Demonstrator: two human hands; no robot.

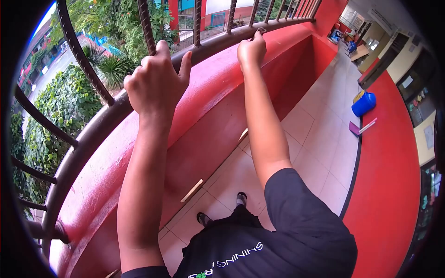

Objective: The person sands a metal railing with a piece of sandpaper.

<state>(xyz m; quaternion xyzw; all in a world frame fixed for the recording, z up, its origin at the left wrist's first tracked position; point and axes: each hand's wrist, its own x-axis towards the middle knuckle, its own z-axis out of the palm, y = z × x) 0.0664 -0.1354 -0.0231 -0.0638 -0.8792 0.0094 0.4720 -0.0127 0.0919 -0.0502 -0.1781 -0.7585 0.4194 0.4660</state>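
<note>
My left hand (pixel 156 85) is wrapped over the dark metal railing (pixel 208 45), at the foot of a twisted upright bar (pixel 146 28). Its thumb sticks up and the other fingers curl over the far side, partly hidden. Farther along the same rail, my right hand (pixel 251 50) is closed in a pinch. A small dark brownish piece (pixel 261 31) shows at its fingertips, against the rail; its kind is too small to tell. Both arms stretch forward over the red ledge (pixel 204 85) below the railing.
Tiled floor (pixel 320 143) runs along the red wall. Across the walkway are a blue container (pixel 364 104) and a purple dustpan-like item (pixel 355 129) with a pale handle. Wooden strips (pixel 192 190) lie by the wall's foot. Green plants (pixel 65 116) grow beyond the bars.
</note>
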